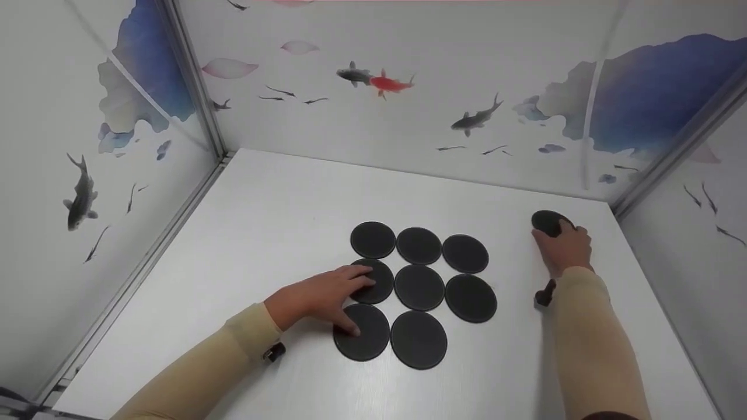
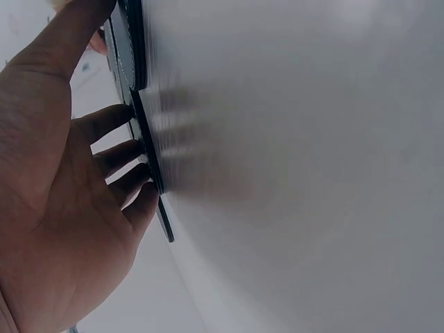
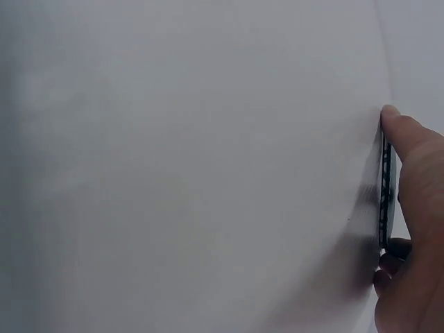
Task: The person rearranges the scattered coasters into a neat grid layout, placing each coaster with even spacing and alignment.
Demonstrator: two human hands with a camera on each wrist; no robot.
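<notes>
Several round black coasters [image 1: 419, 287] lie flat on the white table in close rows, edges nearly touching. My left hand [image 1: 324, 296] reaches over the left column, fingers spread. Its fingertips rest on the middle-left coaster [image 1: 382, 282] and its thumb on the near-left coaster [image 1: 373, 344]. In the left wrist view, the fingers [image 2: 118, 156] meet the coasters' edge-on side. Apart from the group, at the far right, my right hand [image 1: 567, 249] grips a single black coaster [image 1: 545, 221]. The right wrist view shows that coaster [image 3: 386, 194] edge-on, spanned between thumb and fingers, close to the tabletop.
The white table [image 1: 280, 192] is bordered by a printed back wall [image 1: 397, 128] and side walls [image 1: 35, 262] with metal frame posts. A small dark device [image 1: 545, 293] sits at the right wrist, another dark device [image 1: 274, 352] at the left.
</notes>
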